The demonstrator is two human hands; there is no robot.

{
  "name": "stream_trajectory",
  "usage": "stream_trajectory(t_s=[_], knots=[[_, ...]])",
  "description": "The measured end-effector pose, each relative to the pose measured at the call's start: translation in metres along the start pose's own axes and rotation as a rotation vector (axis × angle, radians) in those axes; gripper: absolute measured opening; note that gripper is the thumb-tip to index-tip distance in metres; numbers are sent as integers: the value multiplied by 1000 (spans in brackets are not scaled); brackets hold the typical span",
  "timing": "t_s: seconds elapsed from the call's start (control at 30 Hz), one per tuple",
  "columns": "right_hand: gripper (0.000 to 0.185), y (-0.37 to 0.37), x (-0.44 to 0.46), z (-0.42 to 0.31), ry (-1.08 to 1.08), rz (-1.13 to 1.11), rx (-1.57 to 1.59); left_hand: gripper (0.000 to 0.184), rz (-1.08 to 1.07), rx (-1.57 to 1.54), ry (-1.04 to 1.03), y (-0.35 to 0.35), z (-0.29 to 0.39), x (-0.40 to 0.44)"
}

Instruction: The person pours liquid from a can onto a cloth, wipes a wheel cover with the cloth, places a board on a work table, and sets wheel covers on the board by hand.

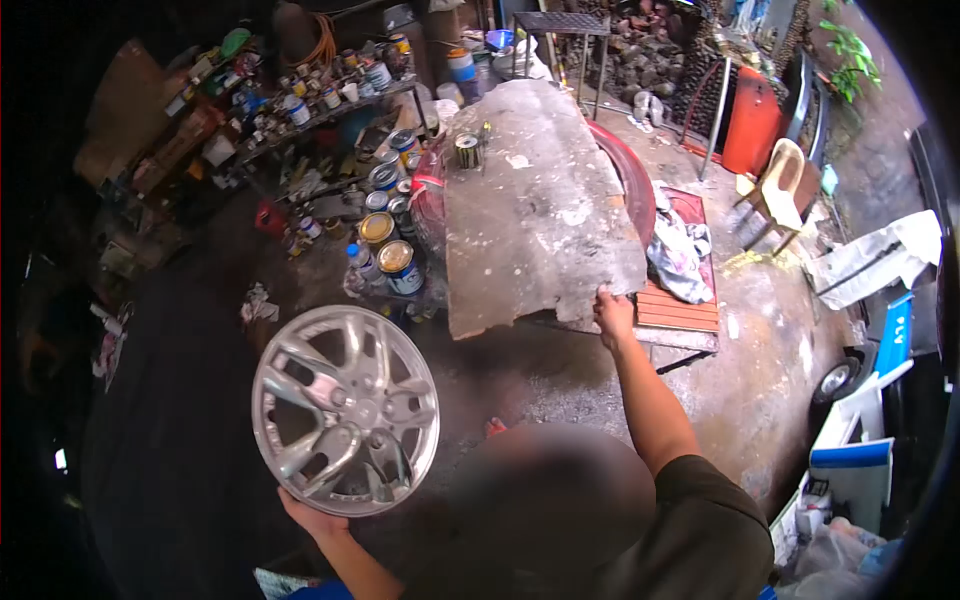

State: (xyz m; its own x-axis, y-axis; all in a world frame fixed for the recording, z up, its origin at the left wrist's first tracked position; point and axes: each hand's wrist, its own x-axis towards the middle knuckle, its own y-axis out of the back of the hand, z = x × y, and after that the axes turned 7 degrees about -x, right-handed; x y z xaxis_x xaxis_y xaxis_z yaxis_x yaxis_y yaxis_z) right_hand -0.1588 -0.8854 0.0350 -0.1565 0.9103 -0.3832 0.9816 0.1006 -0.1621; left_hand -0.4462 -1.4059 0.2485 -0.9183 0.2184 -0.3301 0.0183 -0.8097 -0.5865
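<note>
Left fingers (291, 502) hold wheel (343, 440) at lower edge | right fingers (603, 298) hold board (530, 225) at near edge | floor (465, 385) showing between

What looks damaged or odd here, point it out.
The board at the right hand has a ragged near edge and pale splotches, so it looks worn; beside it, a cloth lies crumpled.

The person wears a dark olive-brown top; toward 5 o'clock its short, loose sleeve (712, 500) ends in a plain edge near the elbow, with soft creases across the cloth. Below it the right forearm (645, 390) is bare down to an ungloved right grip (611, 314). Toward 7 o'clock, the left forearm (358, 565) and left grip (316, 516) are bare too. Near 6 o'clock, a dark, rounded shape (550, 500) is too blurred to identify.
</note>
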Motion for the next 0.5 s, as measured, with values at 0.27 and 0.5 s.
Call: stream_trajectory(t_s=[0.27, 0.5], knots=[[43, -18, -100, 26, -129, 48, -96, 48, 85, -54, -132, -40, 24, 74], [59, -48, -76, -92, 110, -326, -1606, 44, 65, -126, -145, -40, 11, 88]])
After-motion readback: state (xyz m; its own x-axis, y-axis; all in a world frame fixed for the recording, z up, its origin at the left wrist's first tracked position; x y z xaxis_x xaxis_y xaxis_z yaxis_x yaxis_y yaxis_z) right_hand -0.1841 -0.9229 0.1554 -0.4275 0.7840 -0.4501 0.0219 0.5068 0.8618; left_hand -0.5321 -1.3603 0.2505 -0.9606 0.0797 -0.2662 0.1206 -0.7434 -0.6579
